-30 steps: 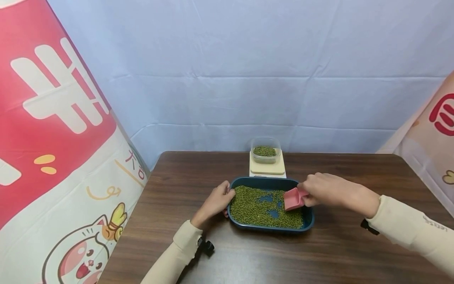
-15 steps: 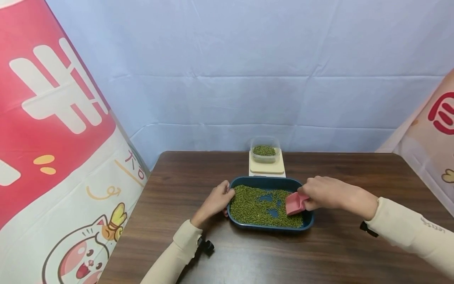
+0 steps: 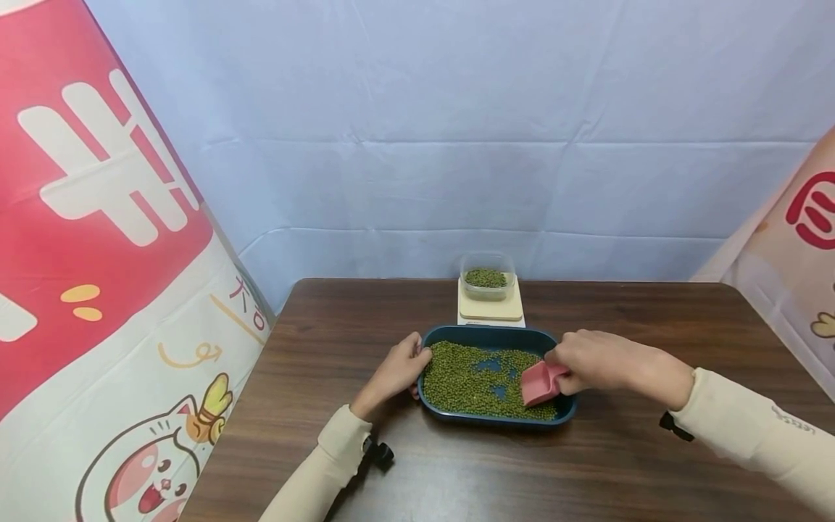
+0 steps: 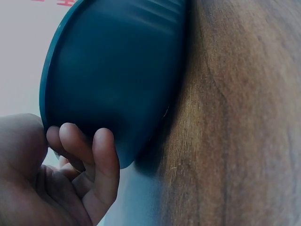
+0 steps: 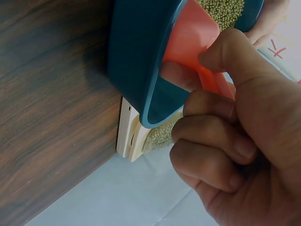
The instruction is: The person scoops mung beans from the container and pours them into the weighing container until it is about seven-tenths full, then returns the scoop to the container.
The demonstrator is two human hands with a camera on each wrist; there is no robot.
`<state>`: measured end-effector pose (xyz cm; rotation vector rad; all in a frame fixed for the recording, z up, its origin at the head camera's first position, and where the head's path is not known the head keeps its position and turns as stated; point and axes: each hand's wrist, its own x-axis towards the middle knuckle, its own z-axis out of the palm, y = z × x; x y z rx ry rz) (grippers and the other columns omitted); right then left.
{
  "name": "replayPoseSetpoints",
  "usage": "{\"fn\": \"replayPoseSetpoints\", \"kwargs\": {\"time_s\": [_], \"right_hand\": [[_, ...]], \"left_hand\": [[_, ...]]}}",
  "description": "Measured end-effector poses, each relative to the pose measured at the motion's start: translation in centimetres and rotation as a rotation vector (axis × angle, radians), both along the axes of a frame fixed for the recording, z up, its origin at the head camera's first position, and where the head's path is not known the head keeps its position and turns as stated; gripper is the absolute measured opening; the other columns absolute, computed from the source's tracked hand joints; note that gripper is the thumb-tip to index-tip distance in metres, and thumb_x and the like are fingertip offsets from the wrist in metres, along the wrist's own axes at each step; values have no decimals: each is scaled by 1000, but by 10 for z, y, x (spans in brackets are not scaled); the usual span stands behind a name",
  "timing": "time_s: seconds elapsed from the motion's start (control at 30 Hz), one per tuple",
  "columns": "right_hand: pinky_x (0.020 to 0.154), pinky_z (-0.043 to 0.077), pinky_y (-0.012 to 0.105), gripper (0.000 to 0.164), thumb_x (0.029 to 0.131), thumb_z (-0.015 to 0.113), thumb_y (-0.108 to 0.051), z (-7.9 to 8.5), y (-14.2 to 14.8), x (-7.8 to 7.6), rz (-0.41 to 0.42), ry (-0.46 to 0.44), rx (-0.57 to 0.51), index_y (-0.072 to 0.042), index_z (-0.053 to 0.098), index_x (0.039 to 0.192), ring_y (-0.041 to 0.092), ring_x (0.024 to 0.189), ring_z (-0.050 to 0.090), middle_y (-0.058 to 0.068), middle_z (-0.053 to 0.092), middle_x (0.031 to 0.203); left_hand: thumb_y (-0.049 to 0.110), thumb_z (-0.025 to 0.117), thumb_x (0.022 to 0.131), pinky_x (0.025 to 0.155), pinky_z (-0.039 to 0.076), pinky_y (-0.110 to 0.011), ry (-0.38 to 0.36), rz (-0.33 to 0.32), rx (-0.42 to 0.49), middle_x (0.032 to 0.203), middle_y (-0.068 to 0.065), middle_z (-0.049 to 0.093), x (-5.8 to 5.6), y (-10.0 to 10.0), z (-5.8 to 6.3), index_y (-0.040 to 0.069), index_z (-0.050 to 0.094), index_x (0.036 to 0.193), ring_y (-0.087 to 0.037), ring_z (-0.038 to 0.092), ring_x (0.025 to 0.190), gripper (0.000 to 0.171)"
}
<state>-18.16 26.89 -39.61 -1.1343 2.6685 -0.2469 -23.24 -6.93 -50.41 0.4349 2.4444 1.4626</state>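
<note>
Beans (image 3: pixel 453 377), small and green, cover most of the floor of the blue tray (image 3: pixel 485 336), with a few bare patches near the middle. The tray sits on the counter (image 3: pixel 346 326), and from above I see the pink scoop (image 3: pixel 538 384) down among the beans at the tray's right end. My right hand (image 3: pixel 595 359) grips the scoop's handle, its fingers (image 5: pixel 211 132) curled and the thumb against the scoop. My left hand (image 3: pixel 398 368) holds the tray's left end, thumb at the rim and fingers (image 4: pixel 106 162) bent against the outer wall. I can't make out the scoop's whole inside, so I won't say how much it carries.

For this scooping step, as I judge it, I'd set the lip low and run it toward the deeper beans on the left, since the bare patches would give little. A firm left grip should stop the tray sliding under that push. I'd level the scoop before lifting and clear the rim well, so nothing spills. Just behind the tray, a clear tub (image 3: pixel 488 292) with more beans stands on a pale scale (image 3: pixel 492 310); I'd avoid shoving the tray that way.
</note>
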Motion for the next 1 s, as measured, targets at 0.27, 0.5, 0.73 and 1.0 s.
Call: {"fn": "replayPoseSetpoints", "kwargs": {"time_s": [0.27,0.5,0.73,1.0], "right_hand": [[44,23,15,18,75,63,-8,-7,-4,0,15,-12,-37,-25,55,74,0,47,28,-15,36,57],[43,23,14,17,76,62,-10,-14,-9,0,27,23,-46,-25,55,74,0,47,29,-15,36,57],[43,25,14,17,77,64,-11,-17,-12,0,42,47,-52,-26,55,73,0,48,30,-15,38,58],[41,25,14,13,79,65,-12,-13,-20,-1,50,37,-45,-23,59,77,0,45,31,-14,39,56]], "left_hand": [[26,43,101,39,56,-36,2,-3,-3,58,-11,55,0,0,1,9,40,88,-23,57,39,22],[24,43,101,37,55,-37,4,-8,10,56,-11,54,-1,0,0,9,40,88,-22,56,38,21],[24,44,101,38,56,-37,-5,-1,3,56,-10,55,-1,0,1,9,40,88,-21,56,38,20],[24,44,101,38,56,-37,-4,-4,5,56,-10,55,0,1,2,8,41,88,-21,56,38,20]]}}
